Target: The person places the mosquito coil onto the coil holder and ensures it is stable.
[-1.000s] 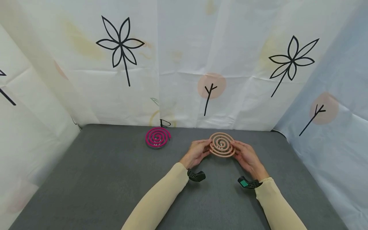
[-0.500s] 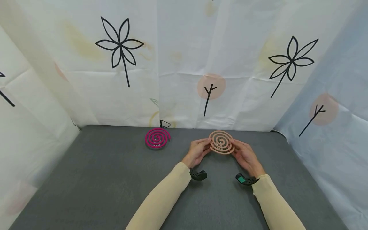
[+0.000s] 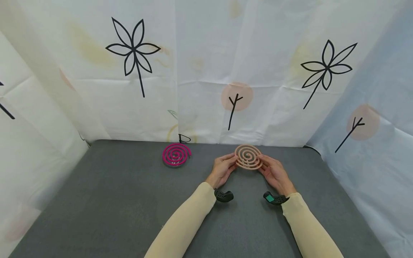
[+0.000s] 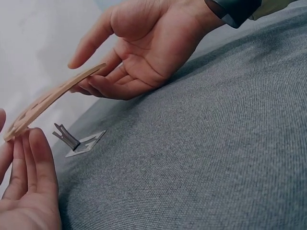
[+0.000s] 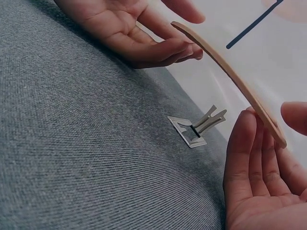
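A tan mosquito coil [image 3: 247, 157] is held between both hands over the right part of the table. My left hand [image 3: 221, 171] holds its left edge, and my right hand [image 3: 275, 174] its right edge. In the wrist views the fingers lie under the rim and the thumbs are above it. Below the coil, a small metal coil stand [image 4: 86, 143] with upright prongs rests on the cloth; in the right wrist view this stand [image 5: 194, 130] shows between the hands. A gap separates coil and prongs.
To the left, a pink mosquito coil [image 3: 175, 154] sits near the back edge of the grey table [image 3: 122, 200], with something shiny beneath it. A white patterned curtain [image 3: 206, 107] rises directly behind the table. Dark bands are on both wrists.
Both hands have carried the tan coil slightly away from the body, toward the back edge. It looks flatter in the head view. The pink coil stays in place.
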Available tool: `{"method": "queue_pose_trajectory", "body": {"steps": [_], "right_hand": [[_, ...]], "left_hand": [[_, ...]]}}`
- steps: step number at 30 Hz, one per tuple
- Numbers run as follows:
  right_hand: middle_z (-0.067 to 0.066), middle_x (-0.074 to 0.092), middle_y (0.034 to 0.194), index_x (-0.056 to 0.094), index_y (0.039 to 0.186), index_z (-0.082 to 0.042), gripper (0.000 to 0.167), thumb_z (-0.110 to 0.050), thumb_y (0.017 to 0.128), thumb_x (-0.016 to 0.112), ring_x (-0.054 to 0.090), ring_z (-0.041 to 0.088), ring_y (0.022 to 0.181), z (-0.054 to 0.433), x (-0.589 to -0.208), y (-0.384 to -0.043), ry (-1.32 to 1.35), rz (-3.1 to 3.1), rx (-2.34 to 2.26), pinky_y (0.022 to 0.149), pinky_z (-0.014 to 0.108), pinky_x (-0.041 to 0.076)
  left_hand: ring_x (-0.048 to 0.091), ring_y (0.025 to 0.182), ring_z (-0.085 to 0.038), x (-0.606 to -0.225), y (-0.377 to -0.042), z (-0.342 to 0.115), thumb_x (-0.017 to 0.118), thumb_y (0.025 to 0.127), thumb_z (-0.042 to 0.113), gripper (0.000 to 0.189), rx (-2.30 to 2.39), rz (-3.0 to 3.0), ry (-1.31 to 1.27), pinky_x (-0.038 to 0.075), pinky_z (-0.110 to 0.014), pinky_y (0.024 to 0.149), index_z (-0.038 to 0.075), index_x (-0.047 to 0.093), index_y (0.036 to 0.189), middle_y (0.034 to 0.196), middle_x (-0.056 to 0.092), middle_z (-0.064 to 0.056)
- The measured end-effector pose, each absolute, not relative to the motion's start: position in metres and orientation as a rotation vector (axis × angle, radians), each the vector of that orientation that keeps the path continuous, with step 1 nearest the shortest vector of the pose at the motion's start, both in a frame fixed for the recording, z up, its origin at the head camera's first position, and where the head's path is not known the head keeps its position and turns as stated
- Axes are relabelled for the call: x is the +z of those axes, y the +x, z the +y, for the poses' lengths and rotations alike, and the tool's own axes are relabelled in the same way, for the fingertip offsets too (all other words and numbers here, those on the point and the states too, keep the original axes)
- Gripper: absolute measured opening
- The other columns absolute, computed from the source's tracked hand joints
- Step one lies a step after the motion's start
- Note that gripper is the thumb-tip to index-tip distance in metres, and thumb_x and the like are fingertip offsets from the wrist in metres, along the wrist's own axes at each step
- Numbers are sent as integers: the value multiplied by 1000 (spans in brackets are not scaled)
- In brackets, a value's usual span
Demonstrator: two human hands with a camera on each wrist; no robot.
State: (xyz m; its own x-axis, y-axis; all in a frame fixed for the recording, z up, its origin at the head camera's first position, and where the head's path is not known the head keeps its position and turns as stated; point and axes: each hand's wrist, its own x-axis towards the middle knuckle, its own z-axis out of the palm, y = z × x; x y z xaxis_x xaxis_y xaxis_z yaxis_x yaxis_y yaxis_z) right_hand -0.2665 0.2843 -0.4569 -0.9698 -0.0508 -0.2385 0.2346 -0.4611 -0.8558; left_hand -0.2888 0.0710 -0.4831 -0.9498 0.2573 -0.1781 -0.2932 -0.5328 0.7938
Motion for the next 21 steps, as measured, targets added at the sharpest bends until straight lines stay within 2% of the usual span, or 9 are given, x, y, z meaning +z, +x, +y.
{"method": "queue_pose_trajectory", "body": {"steps": [8,15,21], "right_hand": [[1,71,100,71,105,-8,12,-11,104,59,67,12,95,284,-457,-269,282,1518,-2550,88,28,55],[1,70,106,71,110,-9,13,-10,104,59,67,12,97,284,-457,-271,289,1509,-2549,91,29,55],[0,71,105,74,107,-11,13,-10,102,63,67,11,97,282,-456,-275,303,1511,-2544,91,29,54]], "left_hand": [[63,117,-20,-484,-291,71,61,102,5,41,2485,1310,-21,52,-34,99,-4,54,142,136,61,-18],[61,119,-22,-482,-293,71,60,103,6,42,2465,1311,-27,49,-38,103,-4,53,143,138,60,-17],[60,121,-23,-483,-294,69,59,103,4,44,2468,1298,-13,49,-38,105,-6,51,144,140,57,-19]]}}
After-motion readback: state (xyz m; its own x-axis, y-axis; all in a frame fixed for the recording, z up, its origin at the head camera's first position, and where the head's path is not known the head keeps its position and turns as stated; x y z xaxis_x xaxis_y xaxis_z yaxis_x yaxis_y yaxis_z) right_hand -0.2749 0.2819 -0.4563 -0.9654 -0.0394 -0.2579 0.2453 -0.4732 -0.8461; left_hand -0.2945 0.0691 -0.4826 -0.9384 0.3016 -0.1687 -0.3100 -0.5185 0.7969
